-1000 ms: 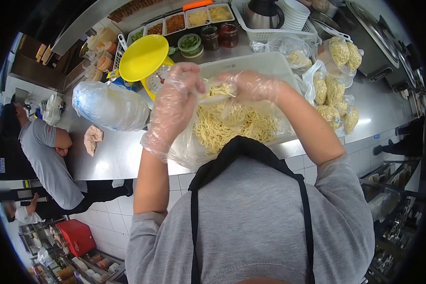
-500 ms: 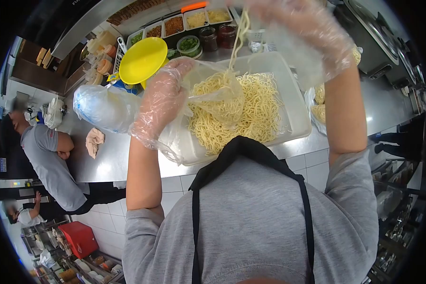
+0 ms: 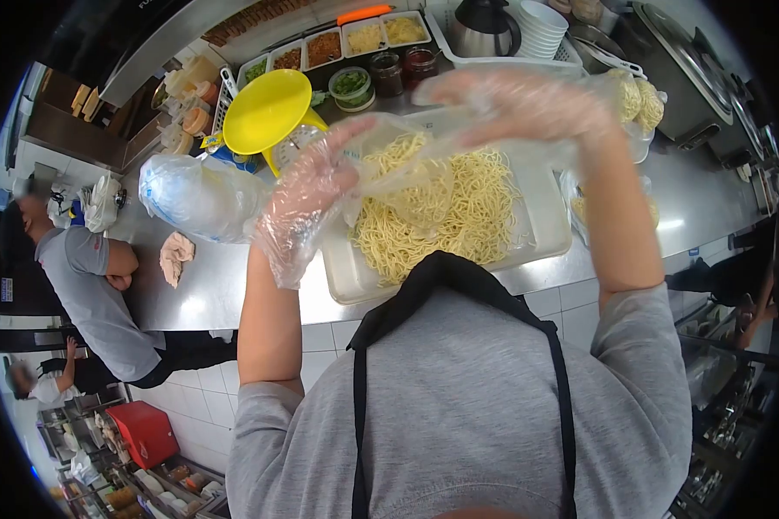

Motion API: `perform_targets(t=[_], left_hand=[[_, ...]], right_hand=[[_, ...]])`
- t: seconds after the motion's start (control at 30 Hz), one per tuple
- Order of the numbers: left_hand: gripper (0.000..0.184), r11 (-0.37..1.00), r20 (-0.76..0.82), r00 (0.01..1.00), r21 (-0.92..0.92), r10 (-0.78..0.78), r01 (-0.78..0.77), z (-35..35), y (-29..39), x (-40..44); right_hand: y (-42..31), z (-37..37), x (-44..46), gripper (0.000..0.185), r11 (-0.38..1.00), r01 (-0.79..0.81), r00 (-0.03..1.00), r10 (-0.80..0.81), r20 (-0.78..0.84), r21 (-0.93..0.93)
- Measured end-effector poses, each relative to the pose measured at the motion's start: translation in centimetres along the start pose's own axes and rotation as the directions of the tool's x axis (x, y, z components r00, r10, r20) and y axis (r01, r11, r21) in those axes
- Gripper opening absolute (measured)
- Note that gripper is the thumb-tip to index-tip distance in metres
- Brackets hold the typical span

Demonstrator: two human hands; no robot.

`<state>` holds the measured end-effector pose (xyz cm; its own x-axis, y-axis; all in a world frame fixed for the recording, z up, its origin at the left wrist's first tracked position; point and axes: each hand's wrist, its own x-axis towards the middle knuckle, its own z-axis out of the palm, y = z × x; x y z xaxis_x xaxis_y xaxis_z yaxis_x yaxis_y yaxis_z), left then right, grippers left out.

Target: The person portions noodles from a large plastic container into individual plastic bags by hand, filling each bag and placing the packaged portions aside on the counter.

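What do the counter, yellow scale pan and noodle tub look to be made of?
Counter: smooth metal, likely stainless steel, going by its grey sheen and bright glare spots.
Yellow scale pan: probably plastic with an even, solid colour, though painted metal is possible.
Noodle tub: seemingly semi-clear plastic, whitish and cloudy, with rounded corners.

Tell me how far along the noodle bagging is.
Seemingly done: filled noodle bags at the right. In hand: a clear bag holding some noodles, gripped by the left hand, with the right hand blurred nearby. Remaining: loose noodles in the tub.
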<state>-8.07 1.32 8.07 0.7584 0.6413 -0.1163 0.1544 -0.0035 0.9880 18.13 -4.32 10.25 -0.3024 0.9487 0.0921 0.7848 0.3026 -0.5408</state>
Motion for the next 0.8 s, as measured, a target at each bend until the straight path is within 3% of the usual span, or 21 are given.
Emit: perform_targets(t=[0.03,0.07,0.1,0.13,0.17,0.27,0.33,0.37,0.4,0.47,0.5,0.53,0.6,0.63,0.67,0.7,0.77,0.8], left_hand=[[0.059,0.994,0.007,0.995,0.041,0.104,-0.105,0.3,0.7,0.3],[0.059,0.974,0.019,0.978,0.083,0.209,-0.210,0.4,1.1,0.6],[0.059,0.974,0.023,0.978,0.085,0.208,-0.210,0.4,1.4,0.9],[0.060,0.938,0.062,0.961,0.211,0.269,-0.276,0.2,1.6,1.2],[0.061,0.881,0.107,0.941,0.331,0.322,-0.339,-0.1,1.8,1.2],[0.065,0.881,0.143,0.938,0.325,0.315,-0.345,-0.8,2.2,0.7],[0.067,0.894,0.154,0.941,0.298,0.302,-0.335,-0.9,1.6,0.8],[0.068,0.899,0.155,0.942,0.286,0.297,-0.331,-0.6,1.5,1.0],[0.069,0.905,0.157,0.943,0.273,0.293,-0.326,-0.4,1.3,1.2],[0.071,0.915,0.144,0.931,0.187,0.335,-0.358,0.6,1.4,1.7],[0.072,0.916,0.144,0.926,0.157,0.348,-0.369,1.0,1.4,1.9],[0.068,0.888,0.146,0.909,0.199,0.390,-0.414,1.2,1.4,2.0],[0.065,0.855,0.144,0.890,0.246,0.433,-0.456,1.2,1.2,2.0],[0.059,0.782,0.192,0.879,0.403,0.436,-0.476,1.1,1.1,2.0],[0.053,0.684,0.240,0.871,0.544,0.428,-0.486,1.0,0.9,1.9],[0.053,0.685,0.235,0.873,0.547,0.427,-0.482,0.7,0.7,1.8],[0.043,0.523,0.166,0.897,0.763,0.410,-0.380,0.2,0.1,1.6],[0.043,0.525,0.161,0.897,0.763,0.411,-0.377,0.0,-0.3,1.6]], right_hand=[[-0.5,2.5,0.8,0.038,0.988,0.026,0.991,-0.045,-0.122,-0.154],[-1.0,3.9,1.7,0.038,0.988,0.021,0.991,-0.041,-0.125,-0.153],[-1.5,5.0,2.6,0.037,0.971,-0.084,0.984,0.046,-0.170,-0.226],[-1.8,5.5,3.1,0.035,0.938,-0.189,0.967,0.127,-0.219,-0.290],[-1.4,5.1,3.2,0.035,0.939,-0.188,0.967,0.126,-0.220,-0.287],[-0.2,2.2,2.7,0.032,0.951,-0.146,0.982,0.104,-0.160,-0.274],[-0.6,0.8,1.2,0.033,0.988,0.120,0.909,-0.148,-0.389,-0.094],[-0.9,1.1,1.6,0.027,0.969,0.206,0.866,-0.246,-0.435,-0.139],[-1.4,2.0,1.7,0.027,0.970,0.201,0.867,-0.242,-0.435,-0.140],[-2.5,4.5,1.6,0.021,0.984,0.169,0.981,-0.173,-0.082,-0.048],[-3.3,5.4,1.8,0.021,0.986,-0.056,0.998,0.060,0.021,-0.157],[-3.6,6.0,2.0,0.021,0.923,-0.259,0.950,0.297,0.097,-0.285],[-2.8,7.3,2.6,0.021,0.901,-0.283,0.927,0.345,0.148,-0.328],[-2.6,7.7,2.9,0.022,0.880,-0.297,0.899,0.389,0.202,-0.371],[-2.9,7.2,3.1,0.022,0.882,-0.289,0.901,0.382,0.206,-0.372],[-3.3,6.4,3.1,0.021,0.894,-0.253,0.896,0.360,0.258,-0.369],[-2.6,5.5,3.0,0.021,0.905,-0.216,0.887,0.339,0.312,-0.367],[-1.4,4.9,2.8,0.019,0.979,-0.060,0.987,0.088,0.137,-0.197]])
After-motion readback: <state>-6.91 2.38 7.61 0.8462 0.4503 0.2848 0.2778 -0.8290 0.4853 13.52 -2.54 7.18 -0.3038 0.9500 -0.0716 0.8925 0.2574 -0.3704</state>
